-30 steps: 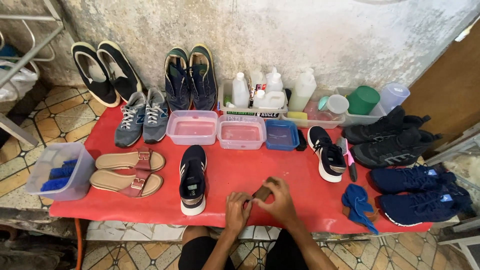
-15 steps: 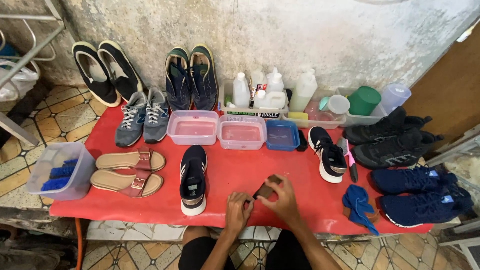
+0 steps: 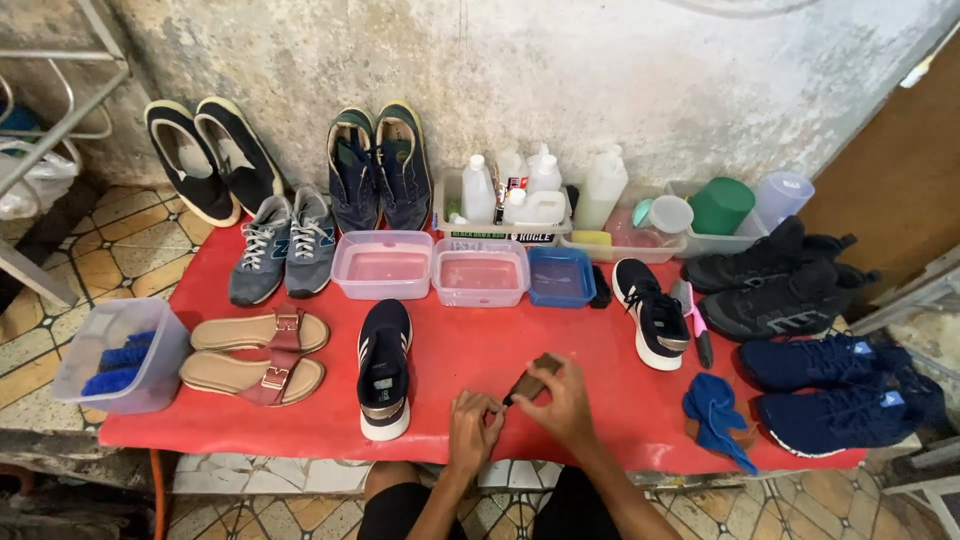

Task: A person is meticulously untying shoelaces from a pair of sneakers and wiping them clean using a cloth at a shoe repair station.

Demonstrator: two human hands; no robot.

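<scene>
At six o'clock on the red table (image 3: pixel 480 350), left hand (image 3: pixel 472 432) and right hand (image 3: pixel 563 397) grip one small brown brush (image 3: pixel 533 379); three tubs (image 3: pixel 384 264) at twelve, two sandals (image 3: pixel 255 352) at nine.

You have a red table cover (image 3: pixel 560 345) across the middle of the frame. At lower centre your hands close on a brown brush (image 3: pixel 533 379). Left of it sits a navy sneaker (image 3: pixel 385 366) with a white sole and white stripes. Further left, tan sandals (image 3: pixel 255 352) carry maroon straps. In the upper left, black slip-ons (image 3: pixel 212 158) show pale linings, and grey sneakers (image 3: pixel 284 244) have white laces. Two clear tubs (image 3: pixel 432 267) at centre look pink, beside a blue tub (image 3: pixel 560 275). At right, a green cup (image 3: pixel 722 205), black boots (image 3: pixel 780 278), dark blue sneakers (image 3: pixel 830 388) and a blue cloth (image 3: pixel 716 412). The floor tiles (image 3: pixel 90 260) are yellow and brown patterned.
</scene>
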